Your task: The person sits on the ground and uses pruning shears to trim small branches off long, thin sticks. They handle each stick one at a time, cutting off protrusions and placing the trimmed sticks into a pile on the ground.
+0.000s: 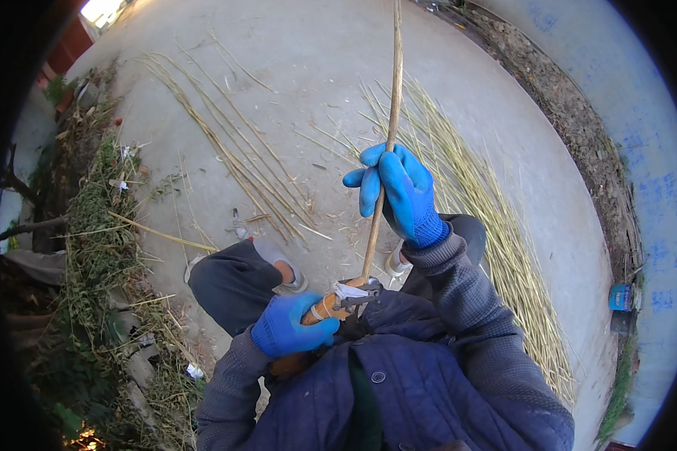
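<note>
My left hand [293, 325], in a blue work glove, is wrapped round an orange-brown wooden-handled tool [320, 310] close to my lap. White material is bound near its end, where a dark, jagged metal part [359, 297] sits; its exact kind is unclear. A long brown stick [393, 83] runs up past the top of the view, held between the fingers and thumb of my gloved right hand [402, 192]. The lower end of this stick comes down to the metal part, and I cannot tell whether it passes into it.
To the right a large bundle of thin yellowish stalks [496, 218] lies on the concrete floor [308, 45]. Several loose stalks [237, 161] are spread ahead on the left. Cut greenery [98, 240] and branches line the left edge. A blue can [620, 298] stands by the right wall.
</note>
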`<state>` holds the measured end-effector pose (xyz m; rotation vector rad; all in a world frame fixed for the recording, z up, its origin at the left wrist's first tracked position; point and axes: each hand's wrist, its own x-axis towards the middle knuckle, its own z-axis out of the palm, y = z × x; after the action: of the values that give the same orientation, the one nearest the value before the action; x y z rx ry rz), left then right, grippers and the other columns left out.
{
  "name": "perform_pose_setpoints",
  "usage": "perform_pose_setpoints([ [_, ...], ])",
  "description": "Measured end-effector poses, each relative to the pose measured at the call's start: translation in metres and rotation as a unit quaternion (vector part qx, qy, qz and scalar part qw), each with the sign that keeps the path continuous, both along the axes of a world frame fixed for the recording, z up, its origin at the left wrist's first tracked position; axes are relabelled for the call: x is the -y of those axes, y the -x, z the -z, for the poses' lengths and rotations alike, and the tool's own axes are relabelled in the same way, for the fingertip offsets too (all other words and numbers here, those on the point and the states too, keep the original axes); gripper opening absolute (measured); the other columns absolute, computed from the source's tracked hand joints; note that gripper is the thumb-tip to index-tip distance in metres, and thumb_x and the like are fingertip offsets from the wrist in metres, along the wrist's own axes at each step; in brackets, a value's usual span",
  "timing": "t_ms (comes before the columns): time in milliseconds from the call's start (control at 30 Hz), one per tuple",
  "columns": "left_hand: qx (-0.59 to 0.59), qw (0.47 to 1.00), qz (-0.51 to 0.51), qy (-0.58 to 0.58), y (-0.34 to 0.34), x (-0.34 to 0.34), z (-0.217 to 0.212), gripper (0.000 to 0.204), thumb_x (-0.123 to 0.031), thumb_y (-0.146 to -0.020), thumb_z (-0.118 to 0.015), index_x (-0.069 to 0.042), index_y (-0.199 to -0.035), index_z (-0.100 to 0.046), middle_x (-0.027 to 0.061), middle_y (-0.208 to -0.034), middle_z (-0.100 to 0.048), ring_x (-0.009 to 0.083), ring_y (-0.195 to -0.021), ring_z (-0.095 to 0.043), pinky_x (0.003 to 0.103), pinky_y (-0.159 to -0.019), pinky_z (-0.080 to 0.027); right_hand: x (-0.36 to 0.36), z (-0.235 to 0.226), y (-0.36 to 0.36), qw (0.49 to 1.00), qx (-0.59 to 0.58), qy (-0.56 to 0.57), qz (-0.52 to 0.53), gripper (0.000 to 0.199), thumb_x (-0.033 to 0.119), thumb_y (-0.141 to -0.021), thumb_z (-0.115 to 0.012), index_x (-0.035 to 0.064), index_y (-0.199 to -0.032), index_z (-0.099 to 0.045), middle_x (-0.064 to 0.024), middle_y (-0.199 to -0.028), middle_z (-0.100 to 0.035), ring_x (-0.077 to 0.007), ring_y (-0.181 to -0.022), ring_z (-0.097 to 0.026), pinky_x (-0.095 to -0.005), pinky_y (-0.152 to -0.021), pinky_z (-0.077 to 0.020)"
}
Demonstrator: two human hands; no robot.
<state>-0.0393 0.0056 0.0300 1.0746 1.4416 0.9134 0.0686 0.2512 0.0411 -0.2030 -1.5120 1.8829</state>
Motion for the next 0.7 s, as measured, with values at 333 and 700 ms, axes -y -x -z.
perform_pose_setpoints([
  [333, -0.069, 0.996, -0.04, -0.034, -0.007, -0.003, 0.014, 0.037, -0.027, -0.078, -0.077, 0.001, -0.097, -0.065, 0.017, -0.078, -0.068, 0.0265, -0.072, -0.071, 0.036, -0.063, -0.054, 0.002, -0.01, -0.02, 0.988, 0.03, 0.045, -0.143, 0.048, 0.026, -0.104, -0.046, -0.0049, -0.141, -0.041, -0.0151, -0.106, -0.066, -0.018, -0.087, -0.066, -0.0359, -0.087, -0.0537],
  [700, -0.057, 0.99, -0.112, -0.062, 0.032, -0.047, -0.018, 0.03, -0.018, -0.087, -0.069, 0.006, -0.103, -0.062, 0.0134, -0.081, -0.071, 0.0181, -0.074, -0.073, 0.029, -0.062, -0.058, -0.015, -0.081, 0.071, 0.992, 0.026, 0.117, 0.034, 0.043, 0.046, -0.105, -0.037, 0.0072, -0.098, -0.055, 0.0047, -0.061, -0.031, -0.0081, -0.047, -0.031, -0.0319, -0.067, -0.0548],
])
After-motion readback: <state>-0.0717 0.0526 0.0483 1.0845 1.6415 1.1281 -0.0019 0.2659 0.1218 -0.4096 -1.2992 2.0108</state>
